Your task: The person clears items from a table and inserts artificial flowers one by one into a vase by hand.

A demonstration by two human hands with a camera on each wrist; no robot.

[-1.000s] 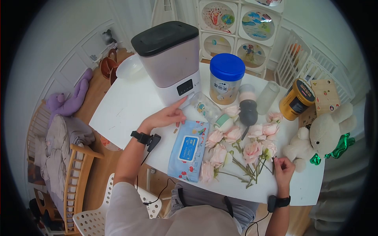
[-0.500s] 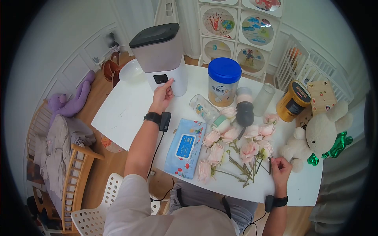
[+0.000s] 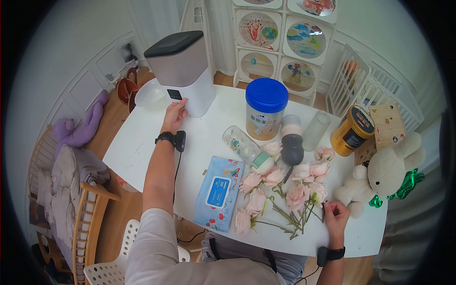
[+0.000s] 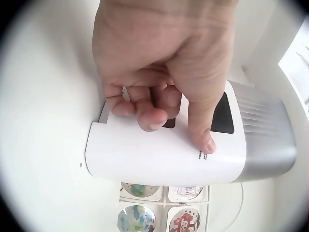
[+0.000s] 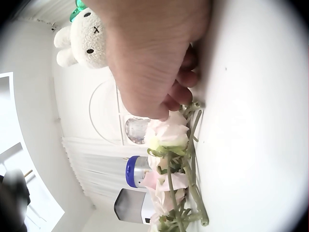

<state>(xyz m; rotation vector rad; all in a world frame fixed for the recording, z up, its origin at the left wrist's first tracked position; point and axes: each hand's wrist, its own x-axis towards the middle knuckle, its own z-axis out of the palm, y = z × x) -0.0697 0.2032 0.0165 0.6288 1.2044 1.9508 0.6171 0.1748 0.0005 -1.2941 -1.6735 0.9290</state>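
My left hand (image 3: 175, 117) reaches to the front of a white machine (image 3: 199, 95) with a grey upper part and black lid. In the left wrist view, one extended digit of the hand (image 4: 164, 72) touches the white casing (image 4: 145, 154) beside the dark display (image 4: 223, 116); the other fingers bend loosely. My right hand (image 3: 336, 217) rests low at the table's right side, fingers loosely bent beside a flower stem (image 3: 323, 214). In the right wrist view, the hand's (image 5: 154, 58) fingertips lie close to green stems (image 5: 193, 169); contact with them is unclear.
Pink roses (image 3: 298, 195) lie beside a wipes pack (image 3: 218, 192). Behind are a clear bottle (image 3: 240, 142), blue-lidded can (image 3: 265, 111), dark grey bottle (image 3: 292, 147), glass (image 3: 316, 130) and gold tub (image 3: 351, 133). A plush rabbit (image 3: 392, 166) sits at the right.
My left hand has moved left and away from my body, from beside the clear bottle to the machine's front panel. The head view has shifted; the right hand stays beside the flowers.
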